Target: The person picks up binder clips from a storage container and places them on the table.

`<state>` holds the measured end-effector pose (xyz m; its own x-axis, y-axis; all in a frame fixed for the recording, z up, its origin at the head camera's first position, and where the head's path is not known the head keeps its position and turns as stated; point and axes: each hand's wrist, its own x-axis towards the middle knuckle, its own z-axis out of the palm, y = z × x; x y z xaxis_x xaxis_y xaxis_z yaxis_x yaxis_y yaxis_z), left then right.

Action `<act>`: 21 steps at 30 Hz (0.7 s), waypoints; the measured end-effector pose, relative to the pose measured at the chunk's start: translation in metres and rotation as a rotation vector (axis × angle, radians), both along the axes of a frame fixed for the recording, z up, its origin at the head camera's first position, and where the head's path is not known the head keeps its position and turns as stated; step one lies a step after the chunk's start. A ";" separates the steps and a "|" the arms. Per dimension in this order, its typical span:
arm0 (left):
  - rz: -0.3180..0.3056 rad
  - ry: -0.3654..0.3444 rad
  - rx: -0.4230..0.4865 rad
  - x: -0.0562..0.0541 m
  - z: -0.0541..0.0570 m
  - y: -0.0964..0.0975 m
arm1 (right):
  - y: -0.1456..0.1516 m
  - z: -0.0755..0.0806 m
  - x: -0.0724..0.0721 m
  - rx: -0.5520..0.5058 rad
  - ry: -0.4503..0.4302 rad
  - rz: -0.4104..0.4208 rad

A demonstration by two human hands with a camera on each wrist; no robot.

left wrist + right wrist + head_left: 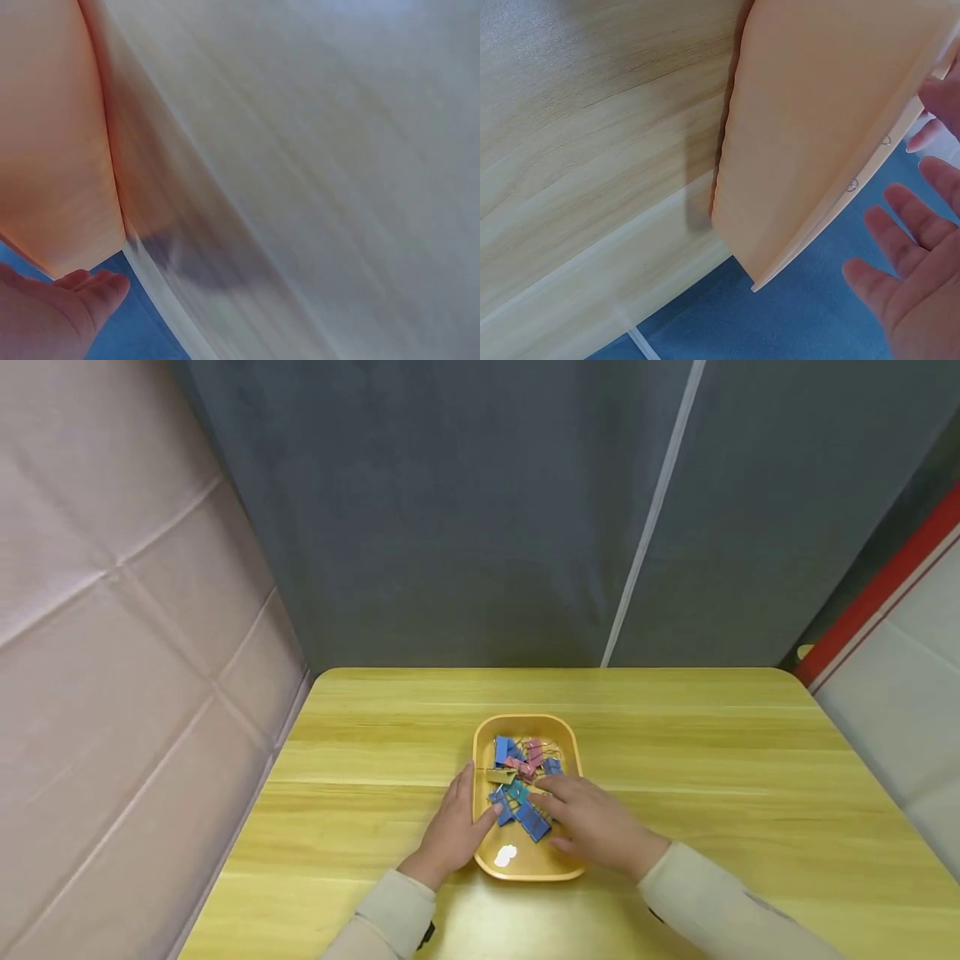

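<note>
A yellow-orange plastic tray (525,864) holds a loose pile of binder clips, several of them blue (533,821), with pink clips (534,750), a teal clip (517,791) and a yellow clip (499,776). My left hand (450,831) holds the tray's left side, fingers along the outer wall and thumb over the rim near a blue clip. Over the right rim reaches my right hand (600,822), its fingers spread above the clips. In the right wrist view these fingers (904,232) look loosely bent and apart, with nothing visible between them.
The tray stands on a wood-grain table (697,752). A dark grey curtain (450,510) with a pale strip hangs behind the far edge. Pale padded panels (150,610) line the left, and a red-edged white panel (922,652) stands at right.
</note>
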<state>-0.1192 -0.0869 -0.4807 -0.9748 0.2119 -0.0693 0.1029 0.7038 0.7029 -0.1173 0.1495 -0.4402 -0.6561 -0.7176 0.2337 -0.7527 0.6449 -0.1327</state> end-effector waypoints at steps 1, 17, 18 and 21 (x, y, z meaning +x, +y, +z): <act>0.000 -0.001 0.003 0.000 0.000 0.000 | -0.001 0.000 -0.001 0.003 -0.005 0.001; -0.026 -0.045 0.045 0.000 -0.004 -0.001 | -0.007 0.001 -0.008 0.093 -0.053 0.029; -0.027 -0.046 0.045 0.000 -0.004 -0.001 | -0.008 0.002 -0.008 0.098 -0.055 0.031; -0.026 -0.052 0.043 0.000 -0.003 -0.001 | -0.010 0.003 -0.010 0.114 -0.068 0.035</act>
